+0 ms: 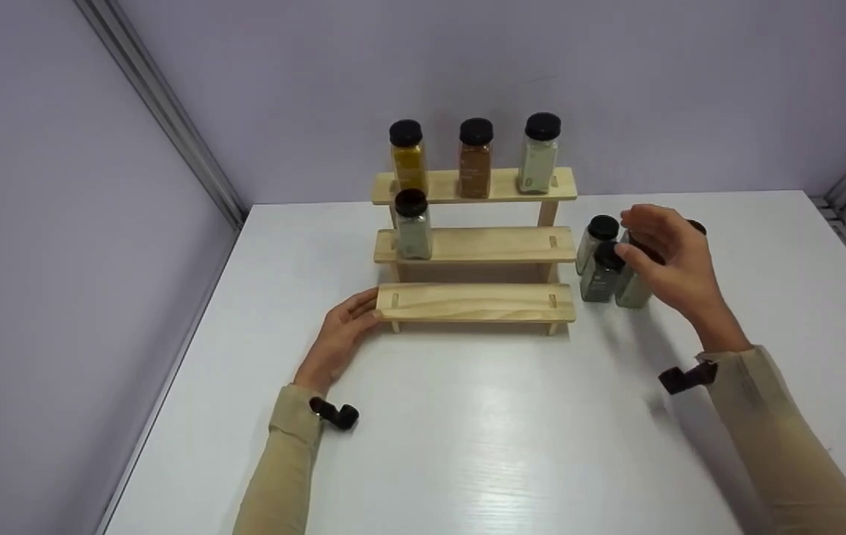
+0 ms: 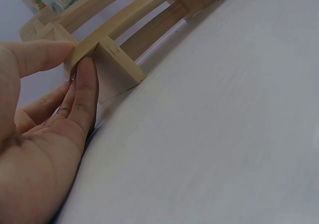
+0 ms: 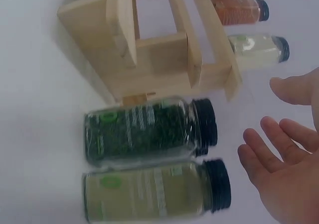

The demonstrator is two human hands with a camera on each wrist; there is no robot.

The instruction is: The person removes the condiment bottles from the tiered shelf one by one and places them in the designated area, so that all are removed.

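Note:
A three-tier wooden rack (image 1: 475, 303) stands on the white table. My left hand (image 1: 337, 338) pinches the left end of its lowest shelf (image 2: 82, 55), thumb on top and fingers beneath. Over a group of spice jars to the right of the rack, my right hand (image 1: 679, 267) hovers with fingers spread and nothing in it. In the right wrist view a jar of dark green herbs (image 3: 139, 132) and a jar of pale green powder (image 3: 149, 191) stand just below the fingers. More black-capped jars are partly hidden behind the hand, among them a pale jar (image 1: 588, 249).
On the top shelf stand a yellow spice jar (image 1: 410, 167), a reddish-brown one (image 1: 475, 171) and a pale green one (image 1: 538, 163). Another pale jar (image 1: 414, 236) sits at the left of the middle shelf. A lilac wall (image 1: 467, 59) rises behind the table (image 1: 467, 446).

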